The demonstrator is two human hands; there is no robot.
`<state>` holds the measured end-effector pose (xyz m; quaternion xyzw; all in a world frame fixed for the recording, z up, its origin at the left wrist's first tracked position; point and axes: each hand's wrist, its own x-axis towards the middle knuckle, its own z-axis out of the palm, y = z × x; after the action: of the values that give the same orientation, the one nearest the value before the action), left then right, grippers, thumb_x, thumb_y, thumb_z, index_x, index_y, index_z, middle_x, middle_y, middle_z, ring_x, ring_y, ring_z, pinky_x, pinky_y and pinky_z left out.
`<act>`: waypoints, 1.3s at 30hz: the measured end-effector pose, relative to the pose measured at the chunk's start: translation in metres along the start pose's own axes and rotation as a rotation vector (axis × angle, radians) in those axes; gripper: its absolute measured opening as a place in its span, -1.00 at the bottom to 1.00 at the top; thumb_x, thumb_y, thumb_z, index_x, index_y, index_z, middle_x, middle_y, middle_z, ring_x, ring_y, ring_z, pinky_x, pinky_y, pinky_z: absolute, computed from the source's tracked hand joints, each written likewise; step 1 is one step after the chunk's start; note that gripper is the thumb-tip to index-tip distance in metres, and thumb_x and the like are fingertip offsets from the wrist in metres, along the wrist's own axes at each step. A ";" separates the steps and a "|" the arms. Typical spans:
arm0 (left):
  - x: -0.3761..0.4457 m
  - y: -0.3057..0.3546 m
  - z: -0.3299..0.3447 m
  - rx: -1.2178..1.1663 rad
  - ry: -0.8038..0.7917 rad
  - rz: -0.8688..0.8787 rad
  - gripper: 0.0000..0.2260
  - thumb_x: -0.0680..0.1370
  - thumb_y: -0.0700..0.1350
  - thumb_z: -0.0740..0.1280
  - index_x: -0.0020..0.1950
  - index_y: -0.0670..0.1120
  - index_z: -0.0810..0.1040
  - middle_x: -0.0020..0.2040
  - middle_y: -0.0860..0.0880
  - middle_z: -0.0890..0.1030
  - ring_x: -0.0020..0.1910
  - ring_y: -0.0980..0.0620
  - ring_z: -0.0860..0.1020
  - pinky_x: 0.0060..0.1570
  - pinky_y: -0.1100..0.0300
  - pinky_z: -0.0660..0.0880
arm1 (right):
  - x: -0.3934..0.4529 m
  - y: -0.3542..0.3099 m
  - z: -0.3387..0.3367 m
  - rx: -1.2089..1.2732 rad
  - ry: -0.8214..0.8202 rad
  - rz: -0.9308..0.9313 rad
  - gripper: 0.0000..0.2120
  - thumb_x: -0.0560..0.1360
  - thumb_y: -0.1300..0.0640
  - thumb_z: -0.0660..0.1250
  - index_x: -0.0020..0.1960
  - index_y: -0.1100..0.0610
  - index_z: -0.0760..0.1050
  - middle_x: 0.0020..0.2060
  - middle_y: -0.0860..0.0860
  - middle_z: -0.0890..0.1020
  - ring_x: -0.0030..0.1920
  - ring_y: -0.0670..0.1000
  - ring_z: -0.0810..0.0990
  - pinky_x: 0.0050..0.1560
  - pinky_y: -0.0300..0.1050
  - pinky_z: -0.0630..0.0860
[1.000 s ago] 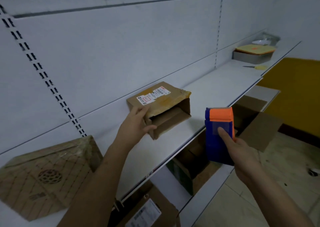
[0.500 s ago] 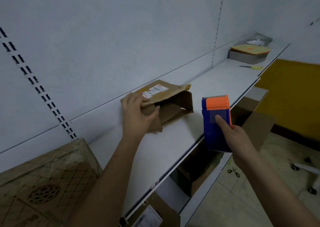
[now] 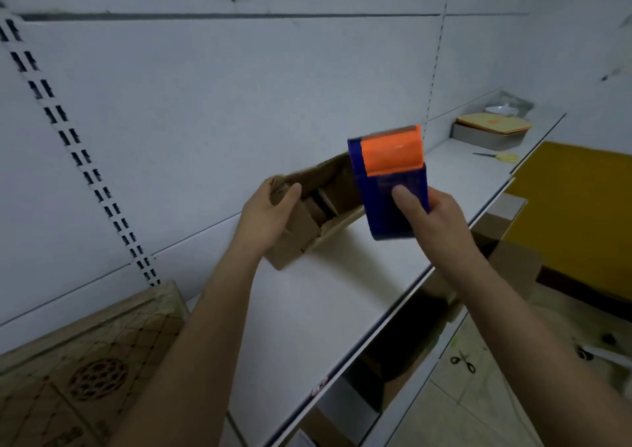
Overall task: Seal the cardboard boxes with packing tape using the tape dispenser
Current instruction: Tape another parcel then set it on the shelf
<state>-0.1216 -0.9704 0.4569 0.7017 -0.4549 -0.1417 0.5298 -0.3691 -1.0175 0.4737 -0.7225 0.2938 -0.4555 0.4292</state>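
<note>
**Box tipped up, dispenser brought close**

Since half a second ago the small cardboard box (image 3: 316, 207) has been turned: its open side, which faced toward 3 o'clock on the shelf, now faces the person, and the labelled face is no more visible. Also the tape dispenser (image 3: 391, 181) has moved from 3 o'clock of the box to directly in front of its right end, so it covers that end.

At this moment the left hand (image 3: 270, 214) holds the left end of the box, with the thumb curled over the upper edge and into the opening; the other fingers are behind the cardboard and cannot be seen. Inside the box the loose inner flaps stand at angles. Its lower edge rests on the white shelf (image 3: 342, 293), near the back panel.

The right hand (image 3: 431, 221) grips the blue body of the dispenser, thumb pressed flat on the front face, fingers wrapped behind it (only partly visible). The orange part of the dispenser points up, toward 12 o'clock.

At 8 o'clock of the scene lies a larger patterned box (image 3: 85, 371). Far along the shelf, at 2 o'clock, there is a grey tray (image 3: 489, 137) with a yellowish lid, and yellow-handled scissors (image 3: 501, 156) lie just before it. On the floor, at 5 o'clock, black scissors (image 3: 463, 361) lie.
</note>
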 end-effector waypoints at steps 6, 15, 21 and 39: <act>-0.010 0.015 0.009 0.079 0.042 -0.018 -0.81 0.60 0.13 0.32 0.03 0.03 0.54 -0.10 0.16 0.60 -0.15 0.29 0.53 -0.32 0.47 0.38 | 0.059 0.003 0.026 0.302 -0.045 0.124 -0.39 0.48 -0.32 0.24 0.23 0.16 0.55 0.07 0.07 0.69 0.10 0.07 0.66 0.20 0.10 0.57; -0.014 0.006 0.009 0.326 0.191 -0.065 -0.56 0.51 0.30 0.35 -0.08 -0.10 0.59 -0.15 0.02 0.63 -0.11 0.00 0.59 -0.10 0.05 0.53 | 0.022 0.036 0.013 0.268 -0.090 0.297 -0.50 0.52 -0.26 0.21 0.14 0.15 0.56 -0.03 0.06 0.71 -0.03 0.03 0.69 -0.07 -0.17 0.58; -0.030 0.014 0.000 0.233 0.253 0.010 -0.64 0.51 0.16 0.42 0.00 -0.16 0.62 -0.12 -0.06 0.65 -0.13 -0.01 0.60 -0.05 -0.10 0.57 | -0.004 0.021 -0.023 0.403 0.135 0.209 -0.55 0.48 -0.29 0.19 0.10 0.04 0.50 0.01 0.09 0.71 0.04 0.11 0.69 0.20 0.17 0.55; -0.087 0.013 0.023 -0.123 0.234 0.222 -0.54 0.61 -0.22 0.33 0.48 0.06 0.35 0.29 0.26 0.45 0.25 0.35 0.46 0.13 0.49 0.43 | 0.047 0.018 -0.040 0.089 -0.267 0.268 -0.55 0.53 -0.29 0.22 0.27 -0.04 0.48 0.09 -0.10 0.66 0.06 -0.12 0.63 -0.11 -0.28 0.50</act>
<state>-0.1913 -0.9162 0.4348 0.6252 -0.4552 -0.0270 0.6334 -0.3867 -1.0779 0.4858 -0.7111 0.3076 -0.3069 0.5528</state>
